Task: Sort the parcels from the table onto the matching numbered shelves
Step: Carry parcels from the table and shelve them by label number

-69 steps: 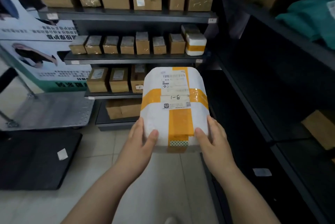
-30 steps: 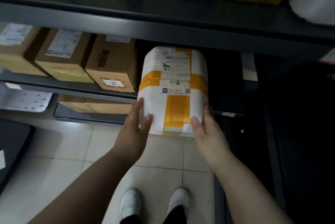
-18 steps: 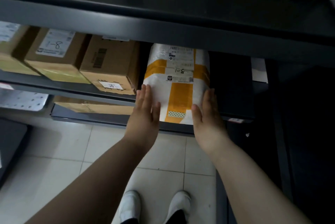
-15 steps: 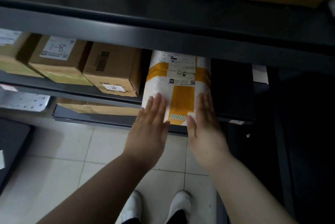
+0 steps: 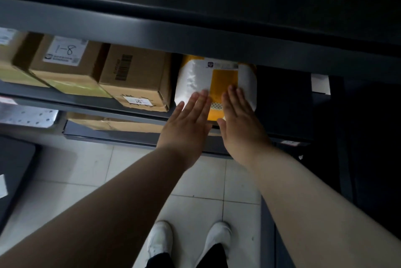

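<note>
The left hand (image 5: 186,122) and right hand (image 5: 240,120) lay flat, fingers straight and holding nothing, against the near end of the white orange-taped parcel (image 5: 195,78), apparently to seat it squarely on the shelf (image 5: 86,102) beside a cardboard box (image 5: 138,76).

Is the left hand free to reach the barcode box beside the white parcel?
Probably yes: the left hand holds nothing, lying flat on the white parcel, and the barcode box stands right beside it.

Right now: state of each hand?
Left hand: open, straight fingers on the white orange-taped parcel, gripping nothing.
Right hand: open, straight fingers on the same parcel.
</note>
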Motion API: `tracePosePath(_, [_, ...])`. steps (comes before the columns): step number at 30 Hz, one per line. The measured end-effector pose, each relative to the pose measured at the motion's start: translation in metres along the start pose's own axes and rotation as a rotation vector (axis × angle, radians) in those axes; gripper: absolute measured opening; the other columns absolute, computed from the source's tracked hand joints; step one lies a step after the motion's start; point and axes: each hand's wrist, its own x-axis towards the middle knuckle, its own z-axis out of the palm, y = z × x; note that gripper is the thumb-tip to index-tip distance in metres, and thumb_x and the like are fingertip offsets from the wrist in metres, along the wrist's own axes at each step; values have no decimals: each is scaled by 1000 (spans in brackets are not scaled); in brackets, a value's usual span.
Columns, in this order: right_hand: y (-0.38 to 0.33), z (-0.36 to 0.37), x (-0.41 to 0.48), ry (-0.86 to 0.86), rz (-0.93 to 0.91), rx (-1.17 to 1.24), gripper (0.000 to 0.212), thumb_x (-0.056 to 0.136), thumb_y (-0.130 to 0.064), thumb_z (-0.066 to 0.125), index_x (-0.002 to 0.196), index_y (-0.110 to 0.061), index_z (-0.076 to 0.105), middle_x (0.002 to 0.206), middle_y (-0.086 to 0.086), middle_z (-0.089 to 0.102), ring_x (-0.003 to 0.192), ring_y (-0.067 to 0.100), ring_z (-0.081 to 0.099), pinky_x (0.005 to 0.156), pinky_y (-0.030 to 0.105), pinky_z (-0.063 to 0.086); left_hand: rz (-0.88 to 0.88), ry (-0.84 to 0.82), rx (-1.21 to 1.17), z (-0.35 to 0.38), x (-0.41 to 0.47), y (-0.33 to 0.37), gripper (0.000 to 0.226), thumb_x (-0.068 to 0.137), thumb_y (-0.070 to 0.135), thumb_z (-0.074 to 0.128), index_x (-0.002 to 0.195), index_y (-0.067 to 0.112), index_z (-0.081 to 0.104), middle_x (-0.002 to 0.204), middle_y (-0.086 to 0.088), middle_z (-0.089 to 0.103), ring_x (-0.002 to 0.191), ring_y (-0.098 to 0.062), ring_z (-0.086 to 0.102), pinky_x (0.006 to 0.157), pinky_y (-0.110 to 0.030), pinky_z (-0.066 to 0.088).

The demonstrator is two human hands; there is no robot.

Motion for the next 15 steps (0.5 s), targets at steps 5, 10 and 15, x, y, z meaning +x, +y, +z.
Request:
tracePosePath(5, [2,-7,23,-14,11,-33,62,103,-30,27,150,-9,-8,158,7,-15,145,19,-16,116,32,-7,-10,-30,18,-6,22,-6,58,102,38,12,140,18,-26,145,3,-34,136,-11,-29,113,-31,-13])
tracePosePath(10, [-1,-11,20,41,24,-44,64,103,-33,26,149,-10,-12,157,7,-20,144,18,-18,114,30,-10,-24,-34,82,-11,27,-5,56,100,41,7,136,16,-28,142,1,-36,141,-14,-24,116,-34,-11])
tracePosePath(15, [-15,-21,-15,-46,43,60,61,103,-35,20,138,-18,-27,141,-4,-37,130,7,-33,108,25,-18,25,-46,105,-37,1,-6,57,94,43,-2,137,17,-28,143,1,-37,136,-13,-30,117,-33,-11])
